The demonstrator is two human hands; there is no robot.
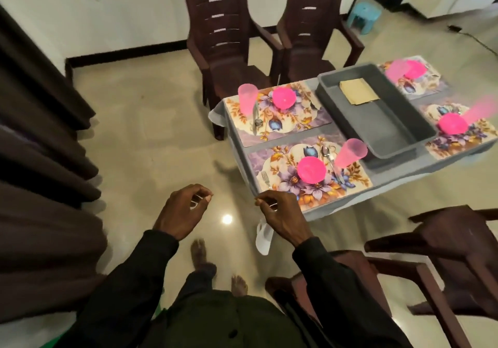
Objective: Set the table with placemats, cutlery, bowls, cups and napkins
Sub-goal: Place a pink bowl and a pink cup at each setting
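Currently, both hands hover above floor at worktop's near corner: left hand loosely curled, empty; right hand likewise, fingertips just beside worktop's edge. Four floral placemats lie on worktop, each bearing pink bowl and pink cup; cutlery shows on two nearer mats. Grey tray sits between mats, beige napkins inside at far end. Brown chairs stand around.

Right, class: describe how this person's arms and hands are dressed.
Both arms are covered by long, loose sleeves of plain black or very dark cloth. The left sleeve and right sleeve end at the wrists. The left hand and right hand are bare: no gloves, and no watch shows.
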